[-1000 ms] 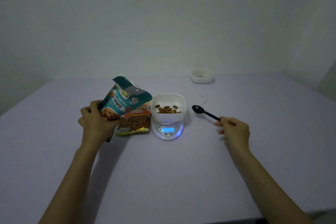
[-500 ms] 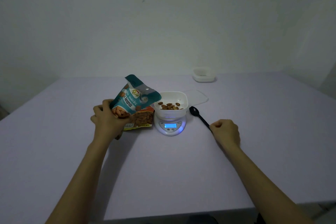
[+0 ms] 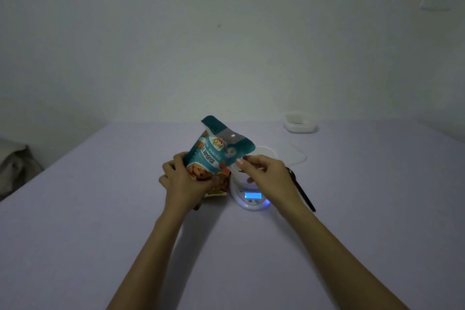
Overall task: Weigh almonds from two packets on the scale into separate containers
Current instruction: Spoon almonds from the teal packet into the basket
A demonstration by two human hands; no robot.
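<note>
My left hand (image 3: 183, 178) grips the teal foil almond packet (image 3: 214, 151) low; my right hand (image 3: 264, 171) pinches its top corner. It looks light, floppy and probably slippery, so I hold near the mouth.

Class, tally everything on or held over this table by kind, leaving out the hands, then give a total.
Scale: 1
Almond packets: 2 (teal packet, orange packet)
White containers: 2 (container on the scale, far container)
Black spoon: 1
Clear lid: 1
Total: 7
</note>
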